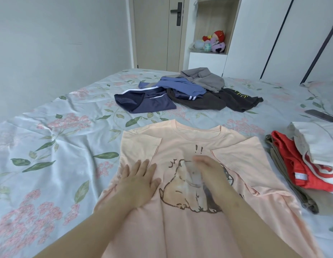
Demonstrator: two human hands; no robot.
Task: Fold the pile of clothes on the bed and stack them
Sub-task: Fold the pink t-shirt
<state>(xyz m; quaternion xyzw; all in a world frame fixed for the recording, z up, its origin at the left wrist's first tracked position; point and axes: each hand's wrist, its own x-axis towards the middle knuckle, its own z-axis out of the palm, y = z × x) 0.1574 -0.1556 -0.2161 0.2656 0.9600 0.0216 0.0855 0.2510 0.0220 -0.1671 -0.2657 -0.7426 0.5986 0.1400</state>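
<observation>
a folded stack (pixel 301 164) is already set at the right of the bed (pixel 50 146), the peach t-shirt (pixel 180 146) is laid out nearby with sleeves turned in and pressed by the flat, spread left hand (pixel 137 181), the right hand (pixel 208 170) being too blurred to be judged, and the far pile of clothes (pixel 188 90) is left unfolded.

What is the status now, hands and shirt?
Left hand flat on peach T-shirt; right hand blurred, seemingly flat on its print. Both sleeves folded in. Unfolded pile behind, nothing blocking.

The right hand (pixel 205 169) is blurred and covers part of the print on the T-shirt (pixel 180 231), whose lower part, like the folded stack (pixel 316 146), runs past the picture's edge.
</observation>
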